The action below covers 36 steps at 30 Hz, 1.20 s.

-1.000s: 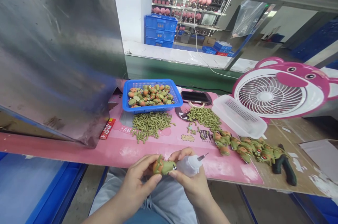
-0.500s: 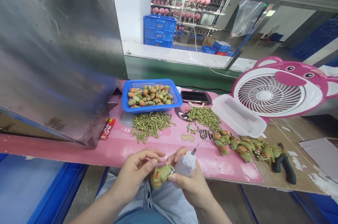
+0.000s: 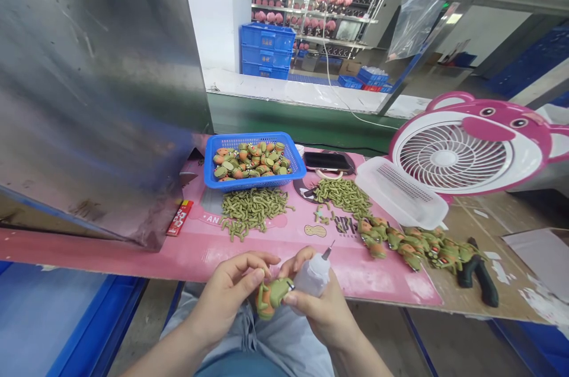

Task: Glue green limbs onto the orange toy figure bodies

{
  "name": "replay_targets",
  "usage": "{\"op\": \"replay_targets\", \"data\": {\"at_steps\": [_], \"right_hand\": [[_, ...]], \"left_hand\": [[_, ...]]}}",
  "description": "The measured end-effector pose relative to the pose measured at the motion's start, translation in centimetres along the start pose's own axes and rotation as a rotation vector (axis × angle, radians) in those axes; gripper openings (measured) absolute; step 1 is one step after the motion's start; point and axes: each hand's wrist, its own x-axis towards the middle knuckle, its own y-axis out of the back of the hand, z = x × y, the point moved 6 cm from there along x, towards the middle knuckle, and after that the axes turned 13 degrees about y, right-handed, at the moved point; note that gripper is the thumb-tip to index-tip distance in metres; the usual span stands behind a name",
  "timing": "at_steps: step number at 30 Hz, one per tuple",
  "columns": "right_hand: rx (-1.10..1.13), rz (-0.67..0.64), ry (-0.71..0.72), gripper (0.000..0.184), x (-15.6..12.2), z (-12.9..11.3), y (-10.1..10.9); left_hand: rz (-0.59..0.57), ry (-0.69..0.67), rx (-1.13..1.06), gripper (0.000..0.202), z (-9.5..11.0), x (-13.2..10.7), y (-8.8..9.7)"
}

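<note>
A small green-and-orange toy figure point(image 3: 272, 297) is held between my hands above my lap. My left hand point(image 3: 226, 288) pinches a thin green limb at the figure's upper left side, thumb against forefinger. My right hand point(image 3: 331, 315) is wrapped around a whitish squeeze bottle point(image 3: 313, 276) with a thin metal needle tip pointing up, while its thumb and fingers also grip the figure's right end. Beyond my hands, a pile of small green curved pieces point(image 3: 253, 209) lies on the pink mat point(image 3: 284, 246), with a second pile of green pieces point(image 3: 342, 198) to its right.
A blue basket point(image 3: 211, 178) of similar figure bodies stands behind the left pile. Assembled-looking figures point(image 3: 413, 246) lie at right, by dark-handled pliers point(image 3: 484, 285). Also here are a phone point(image 3: 328, 161), white tray point(image 3: 402, 193), pink fan point(image 3: 448, 157), red packet point(image 3: 180, 218) and metal panel point(image 3: 98, 92).
Both hands keep their grip on the figure and bottle. The left fingertips and figure have shifted very slightly right; the whole view has moved a little.
</note>
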Motion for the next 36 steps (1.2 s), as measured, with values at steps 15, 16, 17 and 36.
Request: {"op": "replay_targets", "data": {"at_steps": [15, 16, 17, 36], "right_hand": [[-0.05, 0.022, -0.022, 0.03, -0.1, -0.1, -0.2], [-0.046, 0.045, -0.036, 0.031, -0.1, -0.1, -0.1], [-0.044, 0.072, -0.046, 0.031, -0.2, -0.1, 0.0], [-0.393, 0.655, 0.144, 0.037, -4.8, -3.2, 9.9]], "left_hand": [[0.039, -0.082, 0.018, 0.024, 0.7, -0.1, -0.1], [0.064, -0.088, 0.046, 0.023, 0.9, -0.2, 0.0], [0.105, -0.103, 0.081, 0.021, 1.1, -0.3, 0.3], [0.094, -0.29, 1.059, 0.015, -0.6, 5.6, -6.4]]}}
